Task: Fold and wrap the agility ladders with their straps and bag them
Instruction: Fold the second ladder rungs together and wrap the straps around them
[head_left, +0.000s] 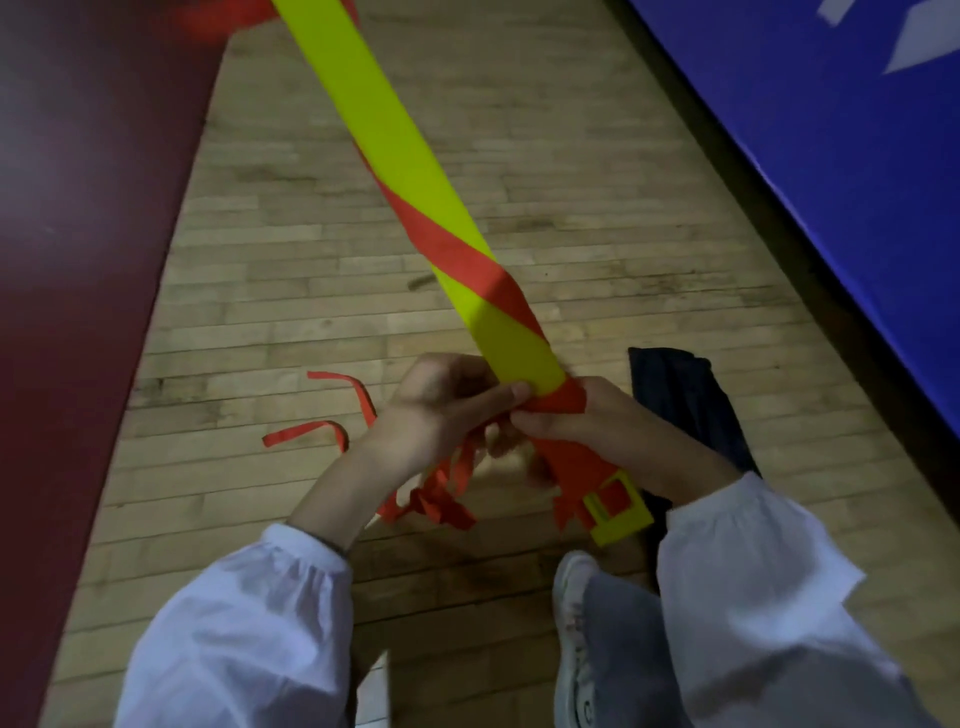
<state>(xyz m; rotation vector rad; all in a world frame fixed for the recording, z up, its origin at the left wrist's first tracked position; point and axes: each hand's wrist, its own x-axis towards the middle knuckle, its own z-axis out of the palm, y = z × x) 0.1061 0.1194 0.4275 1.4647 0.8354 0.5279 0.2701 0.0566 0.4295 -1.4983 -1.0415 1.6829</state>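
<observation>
Pale wooden floorboards (322, 270) run between a maroon mat (78, 260) and a blue padded panel (831, 156). We hold the long flat yellow bundle of ladder rungs (395, 145) slanting up away from us. Our right hand (587, 426) clenches its near end, over the red webbing strap (457, 249) spiralled round it. Just beside those fingers, our left hand (441, 410) curls round the strap's loose tails hanging beneath. A dark fabric bag (680, 389) lies on the floor beyond our right knuckles.
</observation>
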